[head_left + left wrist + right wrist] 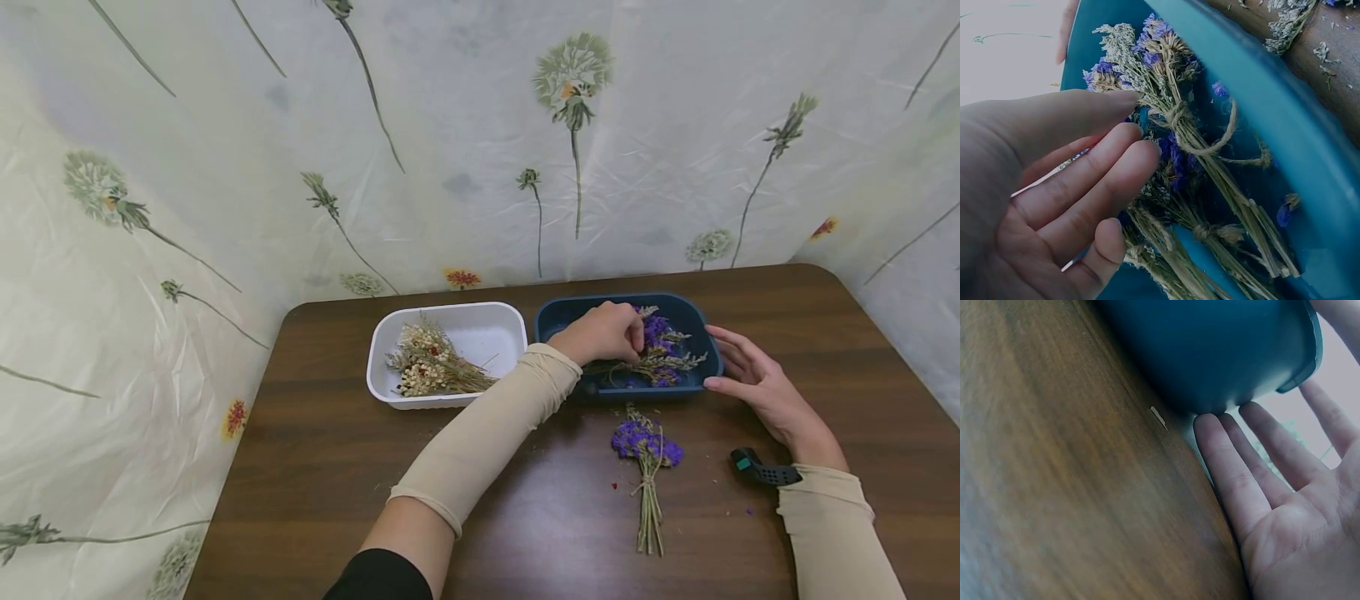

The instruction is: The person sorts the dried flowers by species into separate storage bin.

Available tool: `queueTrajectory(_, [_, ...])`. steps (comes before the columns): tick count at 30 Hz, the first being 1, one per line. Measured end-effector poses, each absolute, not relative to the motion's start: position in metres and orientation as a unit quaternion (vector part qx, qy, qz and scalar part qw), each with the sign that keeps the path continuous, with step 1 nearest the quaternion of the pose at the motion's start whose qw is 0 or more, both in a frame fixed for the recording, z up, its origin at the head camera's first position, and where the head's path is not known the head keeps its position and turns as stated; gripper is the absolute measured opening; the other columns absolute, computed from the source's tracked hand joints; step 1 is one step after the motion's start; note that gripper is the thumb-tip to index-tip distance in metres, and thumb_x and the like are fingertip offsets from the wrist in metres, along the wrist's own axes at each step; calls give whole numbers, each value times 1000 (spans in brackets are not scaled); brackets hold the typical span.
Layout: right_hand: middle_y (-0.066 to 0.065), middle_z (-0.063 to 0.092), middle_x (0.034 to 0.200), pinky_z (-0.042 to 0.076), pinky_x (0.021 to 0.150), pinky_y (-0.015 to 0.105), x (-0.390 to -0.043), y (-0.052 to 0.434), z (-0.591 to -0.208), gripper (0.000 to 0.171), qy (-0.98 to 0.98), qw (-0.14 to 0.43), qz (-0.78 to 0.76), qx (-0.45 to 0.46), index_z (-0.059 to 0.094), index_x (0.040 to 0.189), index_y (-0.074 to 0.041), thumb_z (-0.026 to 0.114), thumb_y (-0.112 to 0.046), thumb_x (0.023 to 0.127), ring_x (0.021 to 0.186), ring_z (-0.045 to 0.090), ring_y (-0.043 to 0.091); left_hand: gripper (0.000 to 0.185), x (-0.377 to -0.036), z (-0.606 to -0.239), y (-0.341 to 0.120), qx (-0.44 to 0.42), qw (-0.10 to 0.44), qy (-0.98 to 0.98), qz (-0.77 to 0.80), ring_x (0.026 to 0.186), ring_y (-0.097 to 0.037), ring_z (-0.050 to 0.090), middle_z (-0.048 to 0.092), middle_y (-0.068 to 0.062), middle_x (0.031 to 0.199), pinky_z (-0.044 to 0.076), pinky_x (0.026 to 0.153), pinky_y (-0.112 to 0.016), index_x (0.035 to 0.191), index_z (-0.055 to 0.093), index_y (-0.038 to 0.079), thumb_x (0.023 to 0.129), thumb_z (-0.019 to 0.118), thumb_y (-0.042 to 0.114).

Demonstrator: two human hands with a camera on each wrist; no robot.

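Note:
My left hand [609, 329] reaches into the blue tray [551, 310], fingers loosely bent. In the left wrist view its thumb and fingertips are at the flower heads of a twine-tied bundle of dried purple and pale flowers [1175, 119], with no clear grip on it. Other tied bundles [1200, 234] lie below it in the tray. Straight fingers of my right hand [761, 387] touch the tray's right end from outside, as the right wrist view also shows. One tied purple flower bundle [647, 450] lies on the table in front of the tray.
A white tray [495, 333] with dried cream flower bundles [435, 358] stands left of the blue one, under my left forearm's reach. Small flower bits lie on the brown wooden table [315, 467]. A flower-patterned sheet [450, 125] hangs behind the table.

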State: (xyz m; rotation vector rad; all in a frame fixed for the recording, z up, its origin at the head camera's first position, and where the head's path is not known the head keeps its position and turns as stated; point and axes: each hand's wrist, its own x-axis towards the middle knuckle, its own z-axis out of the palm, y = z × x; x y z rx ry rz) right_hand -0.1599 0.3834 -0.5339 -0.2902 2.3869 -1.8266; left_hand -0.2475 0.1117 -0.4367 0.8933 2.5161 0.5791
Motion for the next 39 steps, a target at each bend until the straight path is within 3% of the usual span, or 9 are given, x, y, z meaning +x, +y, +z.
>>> queueTrajectory(9, [3,29,167,42,95,3,-159,384,-534,74,792,65,-601,-89,26,165,-21,60,-1,102,134,38,-9,7,-244,-436,108,320,194,903,211,80,-7,64,70,9,92,51,73,-18,93,75,18,94,78,24])
queueTrajectory(17, [-1,31,166,41,95,3,-160,384,-533,74,791,65,-602,-92,26,165,-21,60,-1,102,134,38,-8,9,-236,-439,97,318,154,904,243,71,-5,64,70,10,85,50,68,-16,89,75,20,95,77,26])
queueTrajectory(24, [4,28,167,41,95,3,-161,383,-534,74,784,63,-611,-91,27,165,-19,60,2,101,135,38,-6,9,-219,-444,86,331,108,898,269,67,-1,61,70,11,81,47,67,-13,89,74,20,98,73,23])
queueTrajectory(39, [7,28,168,42,95,3,-161,382,-534,74,783,59,-612,-88,27,164,-18,59,4,101,134,39,-7,6,-185,-448,69,351,91,876,318,72,7,59,72,11,85,44,69,-7,94,75,19,96,75,24])
